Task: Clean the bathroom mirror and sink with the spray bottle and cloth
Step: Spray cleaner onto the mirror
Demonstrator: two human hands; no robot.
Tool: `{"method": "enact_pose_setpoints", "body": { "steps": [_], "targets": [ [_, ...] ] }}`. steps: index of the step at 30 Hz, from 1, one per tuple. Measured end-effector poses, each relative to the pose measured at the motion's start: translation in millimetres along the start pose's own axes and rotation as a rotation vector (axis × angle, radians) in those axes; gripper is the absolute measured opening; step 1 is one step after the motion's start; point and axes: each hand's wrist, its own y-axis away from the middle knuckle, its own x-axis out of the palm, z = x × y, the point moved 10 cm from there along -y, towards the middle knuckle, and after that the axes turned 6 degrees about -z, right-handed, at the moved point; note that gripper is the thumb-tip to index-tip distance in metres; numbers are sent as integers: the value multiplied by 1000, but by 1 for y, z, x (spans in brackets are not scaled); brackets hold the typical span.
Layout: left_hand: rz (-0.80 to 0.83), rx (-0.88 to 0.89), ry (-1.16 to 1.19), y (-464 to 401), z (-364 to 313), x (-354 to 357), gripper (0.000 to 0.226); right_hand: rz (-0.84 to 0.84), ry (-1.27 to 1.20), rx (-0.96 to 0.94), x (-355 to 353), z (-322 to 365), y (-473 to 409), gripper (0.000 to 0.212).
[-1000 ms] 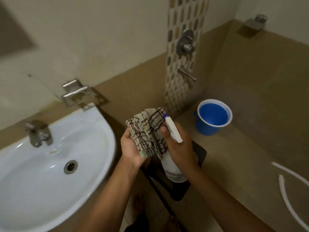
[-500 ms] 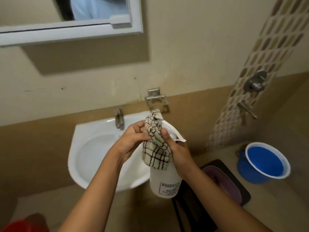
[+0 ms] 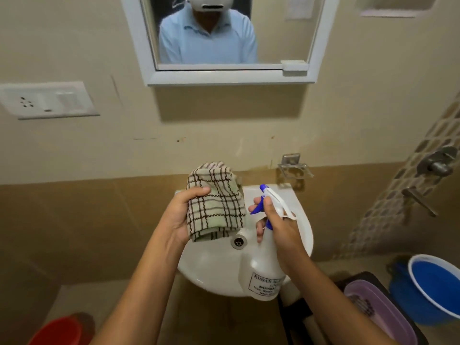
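My left hand point(image 3: 179, 215) grips a folded checked cloth point(image 3: 215, 202) above the white sink point(image 3: 209, 267). My right hand point(image 3: 281, 227) holds a white spray bottle point(image 3: 263, 275) by its neck, with a finger on the blue trigger; the blue nozzle points up and to the left. Both are held over the basin, whose drain point(image 3: 239, 241) shows between them. On the wall above hangs the white-framed mirror point(image 3: 281, 33), which reflects a person in a light blue shirt. The tap is hidden behind the cloth.
A switch plate point(image 3: 47, 99) is on the left wall. A metal soap holder point(image 3: 293, 168) sits above the sink's right corner. Shower valves point(image 3: 435, 165) are at right. A blue bucket point(image 3: 433, 287), a purple basin point(image 3: 380, 312) and a red bucket point(image 3: 57, 329) stand on the floor.
The view has swung left and up from the shower corner, so sink and mirror are now centred. My hands have separated: the cloth is off the bottle and held to its left.
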Motion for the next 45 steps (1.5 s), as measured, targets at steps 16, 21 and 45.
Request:
{"method": "enact_pose_setpoints", "body": {
  "steps": [16, 21, 45],
  "targets": [
    [32, 404, 6, -4, -173, 67, 45, -73, -51, -521, 43, 153, -6, 36],
    [109, 641, -68, 7, -239, 120, 45, 21, -56, -618, 66, 207, -12, 50],
    [203, 550, -192, 29, -271, 189, 37, 110, 89, -692, 105, 303, -43, 18]
  ]
}}
